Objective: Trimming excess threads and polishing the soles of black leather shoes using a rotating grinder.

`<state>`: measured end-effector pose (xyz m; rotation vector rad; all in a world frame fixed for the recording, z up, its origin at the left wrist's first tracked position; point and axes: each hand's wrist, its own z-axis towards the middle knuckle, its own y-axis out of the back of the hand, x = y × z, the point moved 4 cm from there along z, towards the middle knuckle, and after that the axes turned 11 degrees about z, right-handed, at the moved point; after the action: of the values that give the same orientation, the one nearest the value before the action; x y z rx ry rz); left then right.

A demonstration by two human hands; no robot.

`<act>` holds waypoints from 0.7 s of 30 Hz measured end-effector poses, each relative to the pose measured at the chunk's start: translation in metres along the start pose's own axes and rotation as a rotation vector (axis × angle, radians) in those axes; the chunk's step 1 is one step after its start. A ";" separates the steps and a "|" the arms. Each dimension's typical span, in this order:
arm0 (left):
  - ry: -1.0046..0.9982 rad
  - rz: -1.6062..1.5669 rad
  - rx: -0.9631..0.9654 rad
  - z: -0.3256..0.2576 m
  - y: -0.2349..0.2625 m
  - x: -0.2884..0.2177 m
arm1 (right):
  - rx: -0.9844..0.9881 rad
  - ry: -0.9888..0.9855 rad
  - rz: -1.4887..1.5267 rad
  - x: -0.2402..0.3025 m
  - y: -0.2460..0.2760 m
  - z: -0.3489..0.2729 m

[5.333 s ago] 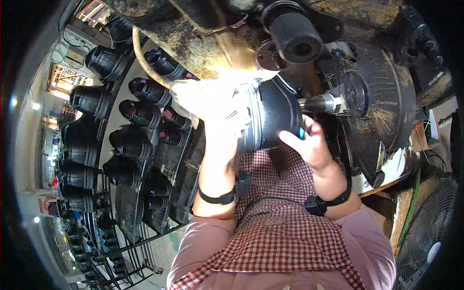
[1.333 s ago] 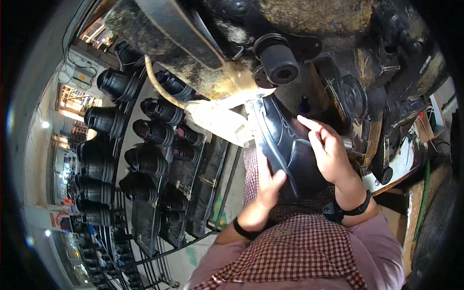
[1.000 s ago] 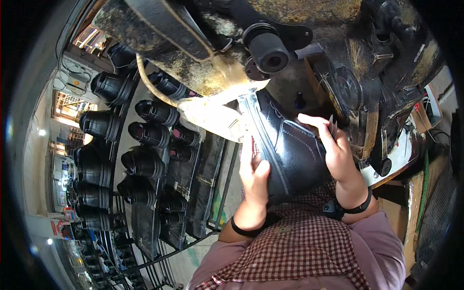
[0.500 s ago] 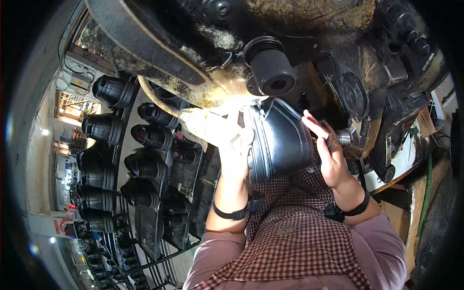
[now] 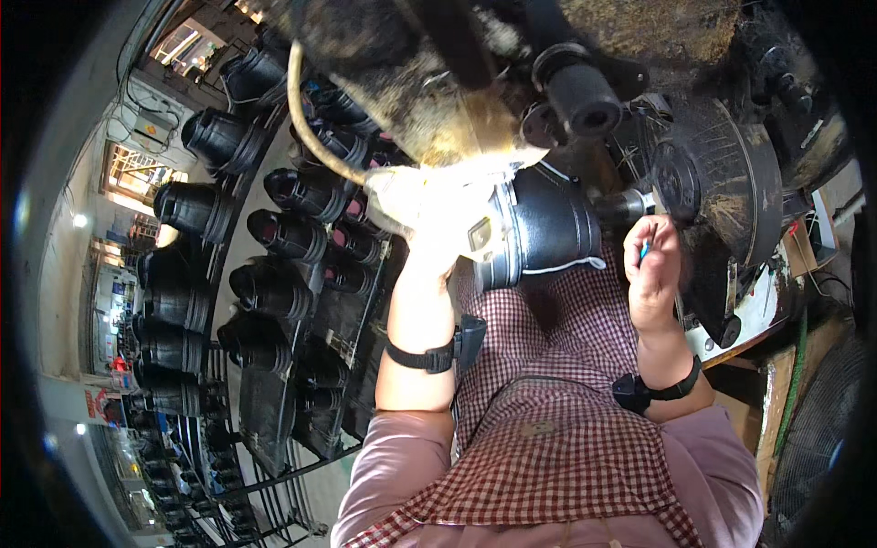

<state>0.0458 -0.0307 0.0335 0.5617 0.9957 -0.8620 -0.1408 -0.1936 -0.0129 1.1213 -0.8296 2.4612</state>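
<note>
At the machine (image 5: 484, 117): black shoe (image 5: 559, 224).
Right hand (image 5: 651, 260): newly apart, clutching blue object (image 5: 645, 248).
Left hand (image 5: 437, 245): perhaps steadying alone; grip unclear, glare.

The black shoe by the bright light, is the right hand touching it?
No, a gap shows between the right hand and the black shoe.

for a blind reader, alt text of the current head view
Black shoe at a stained machine, left hand beside it bleached by glare, right hand off the shoe, curled around a small blue item; rows of black footwear at left.
</note>
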 end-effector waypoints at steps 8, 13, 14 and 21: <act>0.048 0.061 -0.544 -0.074 -0.003 -0.004 | 0.159 -0.390 -0.052 0.026 -0.046 -0.012; 0.028 0.408 -0.840 -0.138 0.017 0.013 | 0.309 -0.340 -0.407 0.012 -0.086 -0.019; 0.042 0.376 -0.817 -0.147 0.016 0.023 | 0.334 -0.245 -0.411 0.002 -0.096 -0.024; 0.018 0.420 -0.774 -0.152 0.018 0.018 | 0.278 -0.274 -0.215 -0.009 -0.127 -0.027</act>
<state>-0.0083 0.0863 -0.0507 0.0980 1.0831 -0.0651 -0.0877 -0.0776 0.0141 1.5824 -0.4117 2.3223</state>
